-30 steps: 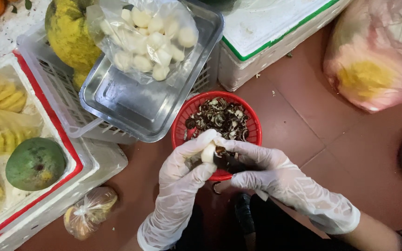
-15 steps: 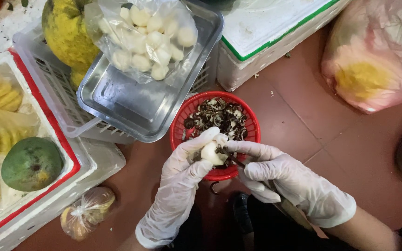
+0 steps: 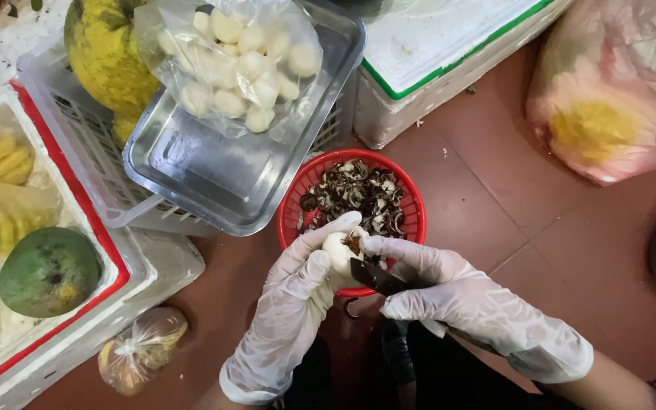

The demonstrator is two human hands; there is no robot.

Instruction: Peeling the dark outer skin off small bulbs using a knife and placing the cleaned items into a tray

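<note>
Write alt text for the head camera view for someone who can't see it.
Two gloved hands peel a small white bulb over a red basket of dark peelings: the left hand holds the bulb, the right hand works a dark knife. Behind sits a steel tray with a clear bag of peeled white pieces, on a reddish tiled floor.

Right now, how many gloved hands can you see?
2. The left hand in a thin clear glove holds a small white peeled fruit over the red plastic basket; the right hand holds a dark knife against it.
</note>
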